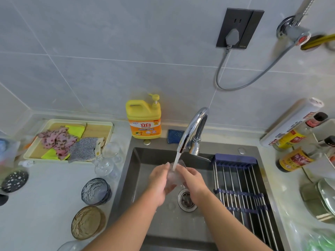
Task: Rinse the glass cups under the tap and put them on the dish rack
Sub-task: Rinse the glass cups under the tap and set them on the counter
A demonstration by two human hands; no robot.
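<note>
Over the sink [145, 156] I hold a clear glass cup [174, 175] tilted under the running tap [192, 131]; the water stream falls into its mouth. My left hand [159, 183] grips the cup from the left and underneath. My right hand [192, 182] holds its right side, fingers at the rim. The dish rack [239, 185], steel rods with blue ends, spans the sink's right part and carries nothing. Two clear glass cups [107, 160] stand on the counter left of the sink. In front of them sit a blue-tinted glass [96, 191] and an amber glass [88, 221].
A yellow detergent bottle [145, 120] and a blue sponge [175, 135] stand behind the sink. A tray of cloths [68, 140] lies at the back left. Sauce bottles [297, 156] and a pot lid [324, 198] crowd the right counter. The drain [186, 200] lies below my hands.
</note>
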